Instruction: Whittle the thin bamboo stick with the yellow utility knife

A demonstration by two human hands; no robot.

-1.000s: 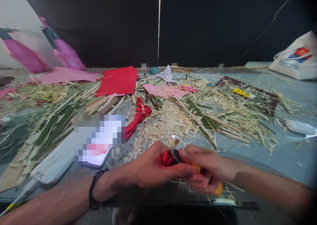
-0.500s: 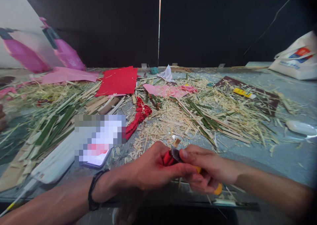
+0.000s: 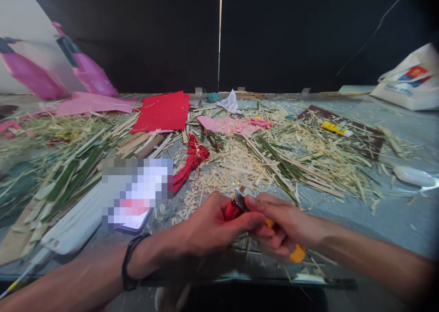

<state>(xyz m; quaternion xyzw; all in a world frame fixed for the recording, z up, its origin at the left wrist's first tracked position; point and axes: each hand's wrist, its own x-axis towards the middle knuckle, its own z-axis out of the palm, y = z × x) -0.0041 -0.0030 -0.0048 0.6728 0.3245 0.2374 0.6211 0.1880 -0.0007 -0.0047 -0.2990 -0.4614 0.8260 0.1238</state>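
Near the table's front edge my two hands work close together. My left hand is closed round a bunched piece of red material, with a short tan strip showing just beyond it, perhaps bamboo. My right hand grips a knife whose yellow handle sticks out below the fingers. The knife's grey blade lies against the red material by the strip, with my right thumb close behind it. Much of the handle and of the held piece is hidden by my fingers.
Pale shavings and green bamboo strips cover the table. A phone and white power bank lie left. Further back are crumpled red cloth, a red sheet, a glue stick, pink spray bottles and a white bag.
The knife has tilted a little, so more of its blade shows, and its yellow handle end has shifted slightly up and left. Both hands keep their grip.
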